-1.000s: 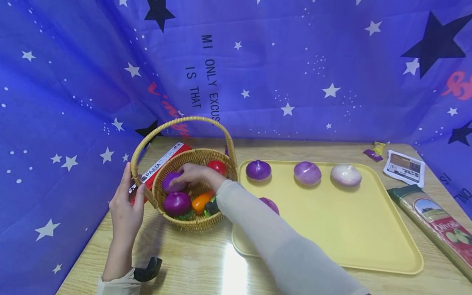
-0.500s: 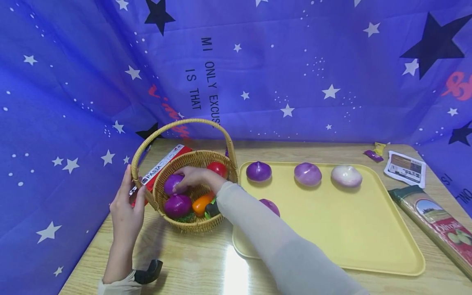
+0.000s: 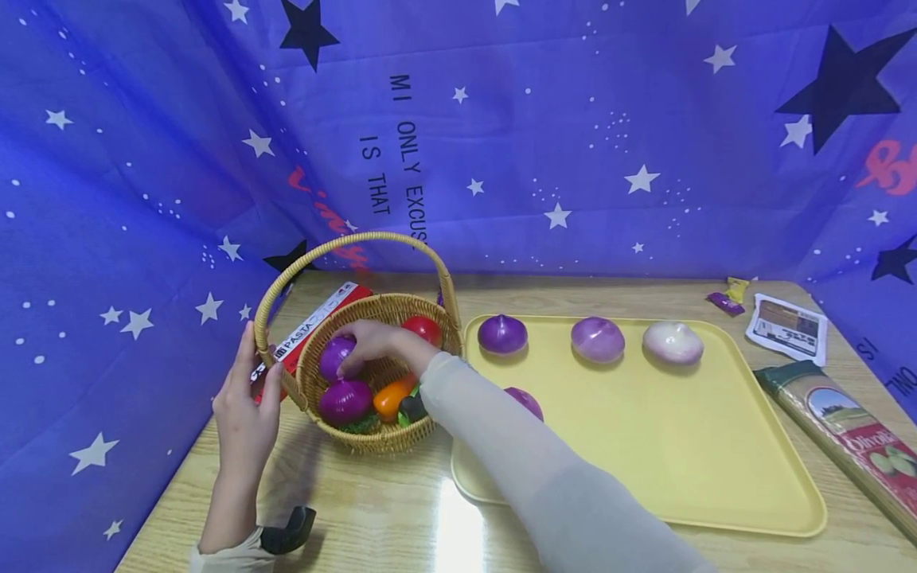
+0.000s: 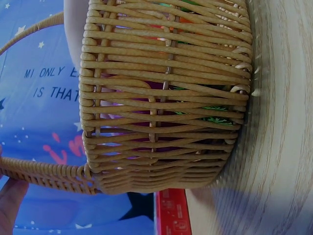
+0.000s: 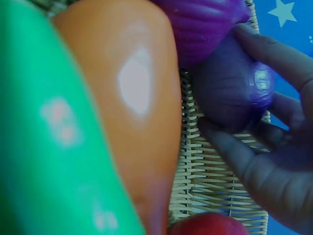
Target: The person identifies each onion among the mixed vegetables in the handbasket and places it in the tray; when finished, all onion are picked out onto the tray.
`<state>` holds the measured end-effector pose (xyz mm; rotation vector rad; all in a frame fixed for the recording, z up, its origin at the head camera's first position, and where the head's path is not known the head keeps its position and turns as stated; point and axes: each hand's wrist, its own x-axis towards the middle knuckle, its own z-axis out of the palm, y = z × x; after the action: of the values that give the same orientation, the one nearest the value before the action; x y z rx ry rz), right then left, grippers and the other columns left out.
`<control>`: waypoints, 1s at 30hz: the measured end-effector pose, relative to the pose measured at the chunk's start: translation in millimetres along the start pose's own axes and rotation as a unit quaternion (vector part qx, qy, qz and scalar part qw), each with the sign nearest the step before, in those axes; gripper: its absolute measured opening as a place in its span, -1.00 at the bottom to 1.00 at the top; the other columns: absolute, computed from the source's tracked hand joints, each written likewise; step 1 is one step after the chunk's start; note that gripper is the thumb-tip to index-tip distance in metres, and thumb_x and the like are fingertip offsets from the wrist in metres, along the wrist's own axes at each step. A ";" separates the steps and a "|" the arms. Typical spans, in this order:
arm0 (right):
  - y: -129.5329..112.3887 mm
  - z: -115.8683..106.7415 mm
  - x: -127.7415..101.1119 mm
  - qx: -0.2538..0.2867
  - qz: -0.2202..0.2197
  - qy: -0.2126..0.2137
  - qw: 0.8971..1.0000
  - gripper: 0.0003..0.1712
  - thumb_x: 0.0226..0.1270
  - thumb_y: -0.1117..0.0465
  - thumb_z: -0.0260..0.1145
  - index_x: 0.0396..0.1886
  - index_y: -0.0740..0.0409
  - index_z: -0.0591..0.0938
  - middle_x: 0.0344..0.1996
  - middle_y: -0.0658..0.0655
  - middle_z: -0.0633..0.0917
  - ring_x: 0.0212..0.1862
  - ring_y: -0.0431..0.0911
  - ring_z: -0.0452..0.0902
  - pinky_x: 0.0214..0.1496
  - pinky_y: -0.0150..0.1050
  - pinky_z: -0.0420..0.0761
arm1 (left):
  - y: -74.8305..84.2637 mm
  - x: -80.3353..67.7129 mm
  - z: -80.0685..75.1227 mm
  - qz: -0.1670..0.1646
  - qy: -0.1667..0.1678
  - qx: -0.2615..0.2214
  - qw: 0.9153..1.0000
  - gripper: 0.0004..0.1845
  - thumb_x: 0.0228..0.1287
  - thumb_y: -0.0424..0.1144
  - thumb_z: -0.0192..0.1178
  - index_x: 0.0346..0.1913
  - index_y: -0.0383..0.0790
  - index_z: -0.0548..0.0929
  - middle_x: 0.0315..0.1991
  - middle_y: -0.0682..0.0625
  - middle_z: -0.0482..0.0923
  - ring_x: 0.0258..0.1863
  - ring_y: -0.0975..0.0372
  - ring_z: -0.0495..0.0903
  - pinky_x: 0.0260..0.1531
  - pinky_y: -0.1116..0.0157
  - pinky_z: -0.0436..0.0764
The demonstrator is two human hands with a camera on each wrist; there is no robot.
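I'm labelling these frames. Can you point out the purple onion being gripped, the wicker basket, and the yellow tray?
purple onion (image 5: 230,98): right wrist view, its rounded side between the fingers.
wicker basket (image 4: 161,98): left wrist view, its woven wall.
yellow tray (image 3: 645,446): head view, bare floor.

A light wood-grain table (image 3: 372,509) occupies the lower part of the head view. Blue-violet fabric (image 3: 544,135), printed with white and dark stars and black lettering, hangs behind the table and along both sides, enclosing it. A bright patch of overhead light (image 3: 454,521) reflects off the glossy tabletop near the front edge.
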<state>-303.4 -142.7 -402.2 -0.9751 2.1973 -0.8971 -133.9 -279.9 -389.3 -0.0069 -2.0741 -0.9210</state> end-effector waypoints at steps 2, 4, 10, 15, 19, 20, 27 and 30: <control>-1.7 -2.5 -0.7 -0.007 -0.003 0.009 1.000 -0.20 0.05 0.07 0.45 0.32 0.01 0.38 0.14 0.10 0.53 0.08 -0.09 0.49 0.09 -0.34 0.61 | 0.1 0.0 0.0 0.001 0.001 0.001 1.000 -0.30 0.18 -0.58 0.14 0.38 -0.08 0.31 0.02 -0.38 0.56 -0.02 0.80 0.34 -0.10 0.81 0.46; -3.0 -5.0 -1.0 -0.007 -0.005 0.016 1.000 -0.20 0.06 0.07 0.45 0.33 -0.01 0.37 0.16 0.10 0.53 0.09 -0.07 0.48 0.10 -0.31 0.61 | 0.1 0.1 0.0 0.002 0.001 0.004 1.000 -0.29 0.18 -0.58 0.14 0.39 -0.07 0.30 0.04 -0.39 0.55 -0.02 0.80 0.33 -0.10 0.81 0.46; -6.6 -13.1 -2.1 0.002 -0.015 0.033 0.999 -0.17 0.05 0.07 0.46 0.35 0.00 0.36 0.18 0.10 0.53 0.12 -0.06 0.49 0.12 -0.30 0.61 | 0.5 0.1 0.0 0.000 0.000 0.008 1.000 -0.29 0.18 -0.58 0.14 0.39 -0.07 0.30 0.05 -0.39 0.55 -0.01 0.81 0.31 -0.09 0.80 0.46; -10.1 -21.2 -5.8 0.005 -0.023 0.048 0.999 -0.15 0.07 0.06 0.45 0.37 0.01 0.34 0.20 0.11 0.52 0.10 -0.07 0.50 0.10 -0.34 0.61 | 1.0 -0.4 0.1 0.003 -0.001 0.006 1.000 -0.30 0.18 -0.58 0.14 0.38 -0.11 0.31 0.01 -0.40 0.56 -0.02 0.81 0.32 -0.10 0.80 0.46; -12.4 -29.8 -11.1 -0.029 -0.021 0.065 0.997 -0.12 0.06 0.04 0.45 0.40 -0.02 0.30 0.24 0.11 0.49 0.10 -0.07 0.49 0.11 -0.34 0.61 | 1.9 -1.3 0.3 0.005 -0.002 0.006 1.000 -0.30 0.18 -0.58 0.14 0.38 -0.12 0.31 0.00 -0.41 0.56 -0.02 0.81 0.32 -0.10 0.81 0.45; -13.2 -32.2 -12.8 -0.041 -0.022 0.070 0.997 -0.11 0.06 0.02 0.45 0.40 -0.04 0.30 0.25 0.11 0.48 0.11 -0.07 0.48 0.11 -0.33 0.61 | 2.2 -1.2 0.4 0.005 -0.001 0.006 1.000 -0.30 0.17 -0.58 0.14 0.38 -0.11 0.31 -0.01 -0.41 0.57 -0.02 0.81 0.32 -0.10 0.81 0.45; -20.4 -46.4 -31.9 -0.087 -0.037 0.088 0.992 -0.08 0.02 -0.03 0.47 0.40 -0.12 0.30 0.32 0.07 0.42 0.17 -0.06 0.44 0.15 -0.29 0.61 | 3.5 0.8 0.7 0.012 0.005 0.005 1.000 -0.30 0.16 -0.57 0.17 0.37 -0.08 0.33 0.02 -0.39 0.56 -0.01 0.80 0.32 -0.09 0.82 0.43; -22.4 -49.3 -41.8 -0.100 -0.046 0.087 0.990 -0.08 0.03 -0.04 0.47 0.41 -0.12 0.29 0.35 0.06 0.38 0.22 -0.05 0.40 0.22 -0.26 0.58 | 3.0 -0.1 0.0 0.011 0.005 0.003 1.000 -0.30 0.16 -0.57 0.17 0.37 -0.08 0.33 0.02 -0.37 0.57 -0.01 0.80 0.33 -0.09 0.81 0.44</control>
<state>-305.3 -104.2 -345.7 -1.1392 2.4440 -0.8415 -132.9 -277.7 -387.6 -0.0231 -2.0635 -0.8999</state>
